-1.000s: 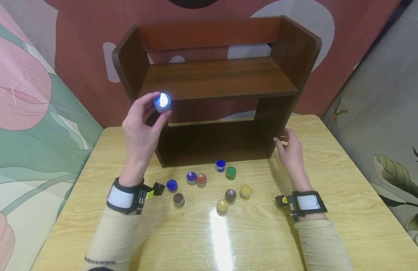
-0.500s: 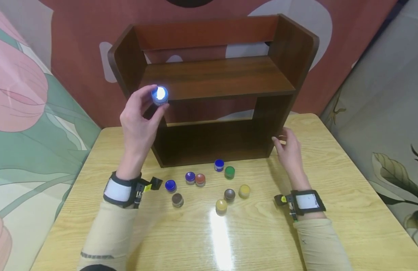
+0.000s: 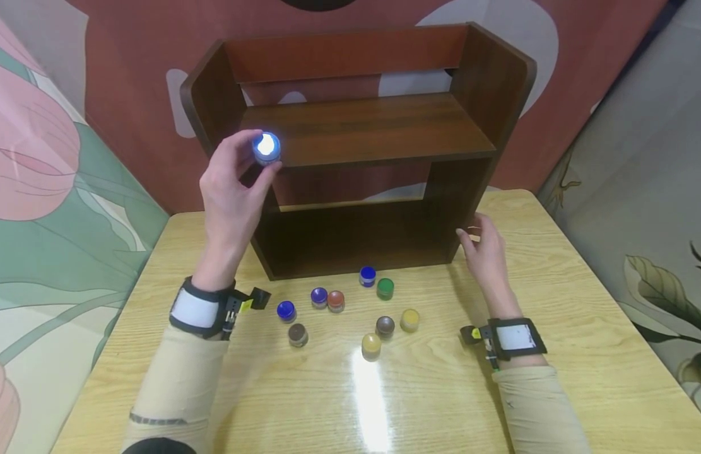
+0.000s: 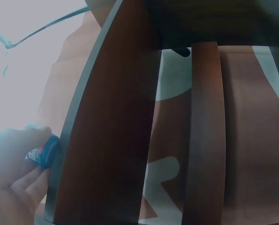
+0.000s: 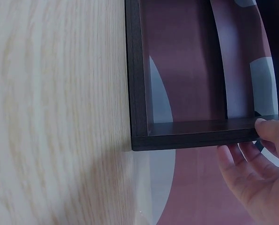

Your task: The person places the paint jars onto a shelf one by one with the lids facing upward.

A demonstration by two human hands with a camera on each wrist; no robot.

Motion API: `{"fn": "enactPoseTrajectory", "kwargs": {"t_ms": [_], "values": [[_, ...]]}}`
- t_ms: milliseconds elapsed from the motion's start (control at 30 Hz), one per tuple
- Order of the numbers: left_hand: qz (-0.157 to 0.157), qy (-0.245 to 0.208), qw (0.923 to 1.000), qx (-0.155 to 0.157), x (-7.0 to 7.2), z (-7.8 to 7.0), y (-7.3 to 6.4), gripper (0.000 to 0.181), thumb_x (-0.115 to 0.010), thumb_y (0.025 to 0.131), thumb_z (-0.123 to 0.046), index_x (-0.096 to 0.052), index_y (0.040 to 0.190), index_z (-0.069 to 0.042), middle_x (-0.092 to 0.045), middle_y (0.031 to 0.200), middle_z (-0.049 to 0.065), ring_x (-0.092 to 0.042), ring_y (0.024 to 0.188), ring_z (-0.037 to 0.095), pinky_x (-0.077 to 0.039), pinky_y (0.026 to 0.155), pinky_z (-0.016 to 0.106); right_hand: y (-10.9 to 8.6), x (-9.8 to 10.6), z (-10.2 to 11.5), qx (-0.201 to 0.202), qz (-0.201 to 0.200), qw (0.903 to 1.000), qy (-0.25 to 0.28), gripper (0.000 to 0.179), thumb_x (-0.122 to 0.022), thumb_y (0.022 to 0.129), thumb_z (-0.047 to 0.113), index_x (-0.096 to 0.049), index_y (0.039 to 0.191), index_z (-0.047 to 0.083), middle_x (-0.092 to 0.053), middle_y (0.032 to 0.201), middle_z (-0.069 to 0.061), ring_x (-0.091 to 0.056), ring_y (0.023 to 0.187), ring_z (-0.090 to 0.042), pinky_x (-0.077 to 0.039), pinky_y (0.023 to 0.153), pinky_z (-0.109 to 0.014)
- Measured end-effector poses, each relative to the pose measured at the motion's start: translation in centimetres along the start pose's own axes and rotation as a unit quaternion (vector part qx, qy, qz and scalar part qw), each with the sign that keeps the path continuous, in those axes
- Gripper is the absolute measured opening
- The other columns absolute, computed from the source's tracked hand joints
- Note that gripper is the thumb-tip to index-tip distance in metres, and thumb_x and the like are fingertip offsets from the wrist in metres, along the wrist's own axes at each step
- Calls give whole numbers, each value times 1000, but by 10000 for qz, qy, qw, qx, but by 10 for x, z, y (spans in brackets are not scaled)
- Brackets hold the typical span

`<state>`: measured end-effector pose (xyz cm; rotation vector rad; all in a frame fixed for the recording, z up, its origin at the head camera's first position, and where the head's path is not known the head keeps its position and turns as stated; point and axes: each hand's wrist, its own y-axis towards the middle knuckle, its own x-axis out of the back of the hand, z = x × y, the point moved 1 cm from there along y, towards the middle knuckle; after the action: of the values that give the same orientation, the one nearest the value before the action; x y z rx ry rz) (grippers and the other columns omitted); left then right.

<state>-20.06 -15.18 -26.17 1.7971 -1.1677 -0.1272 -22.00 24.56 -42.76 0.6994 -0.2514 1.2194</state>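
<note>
My left hand point(image 3: 231, 183) pinches a small round jar with a blue top point(image 3: 266, 148) between thumb and fingers. The jar is raised in front of the left side of a dark brown wooden shelf point(image 3: 367, 126), and its top glares bright. In the left wrist view the jar point(image 4: 46, 151) overlaps the front edge of the shelf's side panel. My right hand point(image 3: 485, 252) grips the shelf's right side panel low down. In the right wrist view the thumb lies at the panel's front edge point(image 5: 195, 138), with the fingers along its outer face.
Several small jars stand on the wooden table point(image 3: 441, 391) before the shelf. Their tops include blue point(image 3: 368, 276), green point(image 3: 385, 288), red point(image 3: 335, 301), brown point(image 3: 298, 335) and yellow point(image 3: 409, 320). A patterned cloth point(image 3: 129, 157) hangs behind the shelf.
My left hand has lifted the blue-topped jar higher, a little to the left, up to the level of the upper shelf board. The right hand keeps its grip on the shelf.
</note>
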Motion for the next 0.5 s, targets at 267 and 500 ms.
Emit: {"fn": "enactPoseTrajectory", "kwargs": {"t_ms": [267, 500], "values": [[248, 287, 9989, 263, 2, -3, 8, 46, -74, 89, -20, -57, 131, -8, -64, 129, 9, -63, 122, 9, -52, 104, 25, 1, 0, 0, -17, 4, 10000, -32, 37, -57, 101, 14, -50, 132, -4, -60, 125, -27, -63, 115, -44, -56, 93, -57], [566, 490, 9957, 543, 4, -8, 15, 48, -73, 90, -22, -54, 133, -10, -62, 132, 7, -61, 125, 11, -51, 106, 27, 0, 0, 0, 19, -16, 10000, -24, 36, -56, 101, 13, -50, 132, -5, -59, 125, -28, -62, 114, -44, -56, 92, -57]]}}
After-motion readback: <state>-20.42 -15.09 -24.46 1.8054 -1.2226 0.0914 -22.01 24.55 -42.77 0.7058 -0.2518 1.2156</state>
